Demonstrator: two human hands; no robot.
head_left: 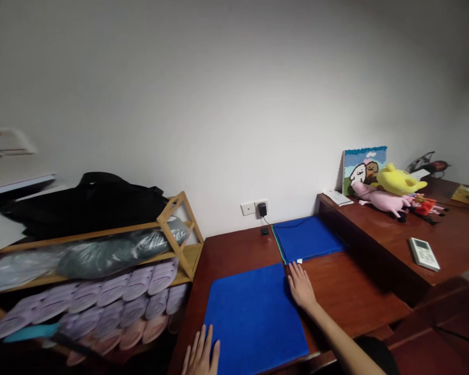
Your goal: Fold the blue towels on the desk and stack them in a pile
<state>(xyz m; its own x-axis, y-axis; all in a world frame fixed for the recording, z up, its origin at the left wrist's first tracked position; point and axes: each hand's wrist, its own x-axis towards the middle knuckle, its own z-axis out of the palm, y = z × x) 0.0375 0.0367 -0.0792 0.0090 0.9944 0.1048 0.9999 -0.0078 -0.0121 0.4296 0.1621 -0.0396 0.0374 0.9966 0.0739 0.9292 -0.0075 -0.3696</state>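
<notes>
A folded blue cloth (252,317) lies flat on the near part of a dark wooden table (347,291). My right hand (300,285) rests palm down at the cloth's far right corner, fingers spread. My left hand (201,357) lies flat at the cloth's near left corner, fingers apart, partly cut off by the picture's lower edge. A second folded blue cloth (307,238) lies further back on the table, just beyond my right hand. Neither hand grips anything.
A wooden shoe rack (180,229) at left holds several lilac slippers (140,291), bagged items and a black bag (89,203). A raised desk (445,234) at right carries plush toys (391,190), a picture and a white remote (424,253). A wall socket with charger (261,209) sits behind.
</notes>
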